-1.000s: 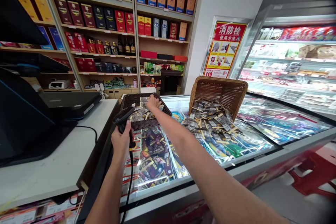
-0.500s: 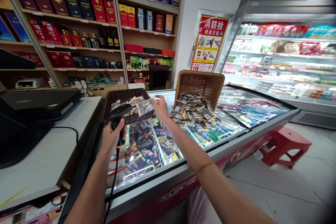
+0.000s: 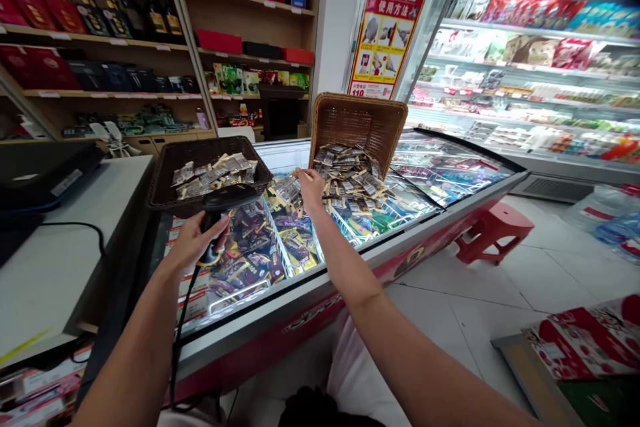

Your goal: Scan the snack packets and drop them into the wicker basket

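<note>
My left hand (image 3: 203,237) is wrapped round the handle of a black barcode scanner (image 3: 227,199), its cable hanging down. The scanner's head is just in front of the dark woven basket (image 3: 163,177), where several small snack packets (image 3: 215,175) lie. Between the two baskets, above the freezer's glass top, my right hand (image 3: 311,190) pinches a small silver-and-tan packet (image 3: 287,189). Just right of that hand, a heap of similar packets (image 3: 350,177) spills from a tipped brown wicker basket (image 3: 357,117) onto the glass.
The chest freezer (image 3: 300,300) runs away to the right, with packaged goods under its glass. A white counter (image 3: 100,213) stands at the left. On the floor at the right are a red stool (image 3: 495,230) and a red-and-white carton (image 3: 590,340). Stocked shelves (image 3: 240,53) line the back.
My right hand has moved from the dark basket's right edge towards the heap, a packet in its fingers. The scanner has drawn back from over the basket to its front edge. The view has tilted down.
</note>
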`<state>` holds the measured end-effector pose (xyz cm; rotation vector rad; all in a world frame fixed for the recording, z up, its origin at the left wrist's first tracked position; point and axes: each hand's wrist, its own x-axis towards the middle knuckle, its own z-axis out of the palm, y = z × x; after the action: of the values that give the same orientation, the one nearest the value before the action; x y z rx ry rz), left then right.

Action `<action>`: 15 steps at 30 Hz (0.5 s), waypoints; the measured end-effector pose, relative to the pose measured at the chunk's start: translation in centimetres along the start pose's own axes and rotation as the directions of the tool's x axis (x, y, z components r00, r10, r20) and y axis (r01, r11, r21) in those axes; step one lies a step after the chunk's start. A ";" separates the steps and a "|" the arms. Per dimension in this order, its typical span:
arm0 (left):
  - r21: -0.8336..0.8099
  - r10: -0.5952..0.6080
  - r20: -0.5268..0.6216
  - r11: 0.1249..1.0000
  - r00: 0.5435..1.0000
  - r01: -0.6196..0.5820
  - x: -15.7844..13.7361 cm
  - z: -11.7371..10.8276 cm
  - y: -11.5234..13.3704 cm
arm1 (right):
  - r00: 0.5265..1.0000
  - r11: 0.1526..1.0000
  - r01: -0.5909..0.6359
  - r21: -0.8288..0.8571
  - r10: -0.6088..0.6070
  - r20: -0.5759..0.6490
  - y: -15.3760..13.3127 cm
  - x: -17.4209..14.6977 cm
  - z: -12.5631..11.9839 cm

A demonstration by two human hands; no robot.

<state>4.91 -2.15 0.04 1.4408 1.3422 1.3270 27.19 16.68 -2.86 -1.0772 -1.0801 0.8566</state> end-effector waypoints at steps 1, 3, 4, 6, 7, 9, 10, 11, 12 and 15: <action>-0.003 -0.006 -0.005 1.000 1.000 0.006 0.0 0.0 0.0 | 1.000 1.000 -0.012 0.004 0.012 -0.005 0.2 0.1 0.0; -0.006 -0.019 -0.011 1.000 1.000 0.019 0.0 0.0 0.0 | 0.999 0.999 -0.037 0.014 0.038 -0.006 0.4 0.1 0.0; -0.007 -0.023 -0.012 1.000 1.000 0.023 0.0 0.0 0.0 | 0.999 0.999 -0.048 0.019 0.048 -0.003 0.5 0.1 0.0; -0.004 -0.019 -0.009 1.000 1.000 0.019 0.0 0.1 0.1 | 0.998 0.998 -0.056 0.026 0.056 -0.002 0.6 0.0 0.1; 0.002 -0.013 -0.008 1.000 1.000 0.013 0.0 0.2 0.1 | 0.999 0.998 -0.054 0.029 0.054 0.000 0.6 0.0 0.1; 0.023 0.001 -0.009 1.000 1.000 -0.001 0.0 0.3 0.1 | 0.998 0.998 -0.056 0.033 0.056 0.005 0.6 -0.1 0.2; 0.037 0.004 -0.003 0.999 1.000 -0.004 0.0 0.3 0.1 | 0.998 0.998 -0.061 0.034 0.061 0.007 0.6 -0.1 0.2; 0.053 0.004 0.003 0.999 1.000 -0.004 0.0 0.4 0.1 | 0.998 0.997 -0.067 0.031 0.067 0.006 0.5 -0.2 0.2; 0.069 0.001 0.013 0.998 1.000 -0.002 0.0 0.5 0.0 | 0.997 0.997 -0.071 0.024 0.071 0.007 0.5 -0.2 0.2; 0.103 -0.011 0.041 0.995 0.999 0.007 -0.2 0.7 0.2 | 0.999 0.999 -0.052 -0.007 0.052 0.013 0.4 -0.4 0.3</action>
<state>5.62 -2.25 0.04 1.5213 1.4055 1.2307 26.84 16.51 -3.30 -1.1110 -1.0702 0.9029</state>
